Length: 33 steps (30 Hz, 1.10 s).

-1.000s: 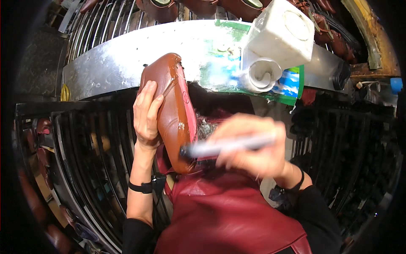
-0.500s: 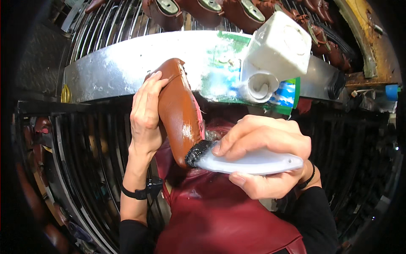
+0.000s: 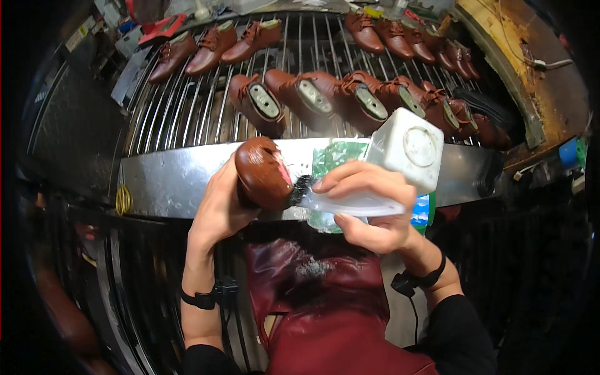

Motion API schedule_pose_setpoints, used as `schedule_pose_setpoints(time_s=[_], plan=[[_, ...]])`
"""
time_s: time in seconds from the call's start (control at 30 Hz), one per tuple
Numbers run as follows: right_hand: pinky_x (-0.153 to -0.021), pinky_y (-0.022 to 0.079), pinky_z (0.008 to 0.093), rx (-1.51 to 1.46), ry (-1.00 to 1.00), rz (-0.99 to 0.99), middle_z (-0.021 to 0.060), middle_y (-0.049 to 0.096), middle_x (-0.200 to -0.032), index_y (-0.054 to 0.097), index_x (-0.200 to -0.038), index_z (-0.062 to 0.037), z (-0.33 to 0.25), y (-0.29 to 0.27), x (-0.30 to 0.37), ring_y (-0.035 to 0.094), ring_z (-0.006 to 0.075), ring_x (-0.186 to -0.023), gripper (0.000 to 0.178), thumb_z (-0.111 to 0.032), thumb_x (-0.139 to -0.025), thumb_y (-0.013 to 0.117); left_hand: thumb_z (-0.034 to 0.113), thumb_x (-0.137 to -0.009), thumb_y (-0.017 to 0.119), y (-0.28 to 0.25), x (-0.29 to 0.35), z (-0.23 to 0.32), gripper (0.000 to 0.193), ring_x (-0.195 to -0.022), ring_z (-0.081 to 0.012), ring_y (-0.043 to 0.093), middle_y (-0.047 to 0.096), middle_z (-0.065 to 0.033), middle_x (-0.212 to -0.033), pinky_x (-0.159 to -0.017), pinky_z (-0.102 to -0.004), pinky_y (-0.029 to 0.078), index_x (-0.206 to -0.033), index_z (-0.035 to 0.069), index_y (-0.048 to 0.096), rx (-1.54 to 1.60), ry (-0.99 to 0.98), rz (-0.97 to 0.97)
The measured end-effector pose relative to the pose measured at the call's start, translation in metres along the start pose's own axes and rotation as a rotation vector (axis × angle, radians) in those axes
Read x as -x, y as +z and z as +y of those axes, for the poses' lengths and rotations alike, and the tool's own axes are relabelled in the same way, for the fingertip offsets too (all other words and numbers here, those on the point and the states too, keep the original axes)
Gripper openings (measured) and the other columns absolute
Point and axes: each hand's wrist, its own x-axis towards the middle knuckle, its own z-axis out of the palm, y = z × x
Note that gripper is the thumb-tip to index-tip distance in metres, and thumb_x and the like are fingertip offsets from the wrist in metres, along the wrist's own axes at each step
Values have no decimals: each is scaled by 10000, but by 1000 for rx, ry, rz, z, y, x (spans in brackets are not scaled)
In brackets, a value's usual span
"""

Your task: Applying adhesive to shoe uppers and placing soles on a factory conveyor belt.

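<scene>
My left hand (image 3: 219,209) grips a brown leather shoe (image 3: 262,172), held up with its toe end toward me, above a shiny metal ledge (image 3: 169,181). In my right hand (image 3: 369,206) is a brush with a pale translucent handle (image 3: 356,203). Its dark bristles (image 3: 300,189) touch the right side of the shoe. A white square plastic container (image 3: 406,150) stands just behind my right hand on a green sheet (image 3: 334,156).
Behind the ledge, a wire rack (image 3: 187,119) carries several brown lace-up shoes (image 3: 312,94) in rows. A dark red apron (image 3: 325,312) covers my lap. A yellow ring (image 3: 123,200) hangs at the ledge's left end. A wooden board (image 3: 519,69) lies at the right.
The shoe has been raised and tipped so its toe faces me. The brush has moved from below the shoe up to its right side. The view has tilted up toward the rack.
</scene>
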Motion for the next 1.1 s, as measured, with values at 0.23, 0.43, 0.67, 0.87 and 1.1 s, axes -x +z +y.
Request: schedule_pose_setpoints(time_s=[0.23, 0.43, 0.67, 0.87, 1.1], plan=[[-679, 584, 340, 93, 583, 445, 176, 752, -937, 723, -1044, 57, 20, 7, 112, 738, 217, -796, 148, -25, -922, 738, -180, -552, 905, 39, 22, -113, 1063, -1200, -273, 682, 661, -143, -1372, -1061, -405, 574, -1523, 17, 521, 718, -248, 429], [-499, 524, 255, 195, 609, 906, 86, 717, -813, 725, -1076, 59, 0, 6, 157, 683, 137, -607, 162, -90, -1016, 748, 52, -765, 780, 55, 68, -49, 885, -1373, -363, 584, 538, -267, -1536, -1191, -459, 441, -1559, -107, 423, 789, -87, 519], [-456, 549, 277, -103, 836, 1114, 128, 710, -751, 704, -1004, 75, 14, 15, 156, 684, 162, -549, 220, -141, -1038, 727, 86, -705, 867, 100, 135, -51, 851, -1224, -328, 697, 697, -257, -1337, -1132, -444, 502, -1458, -136, 540, 825, -358, 431], [-407, 508, 340, -814, 794, 959, 214, 722, -784, 672, -955, 26, 6, -6, 128, 678, 274, -519, 203, -171, -1004, 691, 77, -705, 876, 102, 153, -32, 741, -1250, -361, 687, 674, -300, -1363, -1142, -471, 505, -1378, -116, 630, 909, -335, 336], [-527, 513, 262, -622, 699, 666, 129, 742, -820, 728, -935, 62, -18, 16, 105, 664, 135, -603, 130, -67, -940, 743, 173, -794, 827, 103, 144, -20, 746, -1309, -404, 643, 623, -317, -1411, -1144, -525, 514, -1431, -109, 560, 1081, -344, 320]])
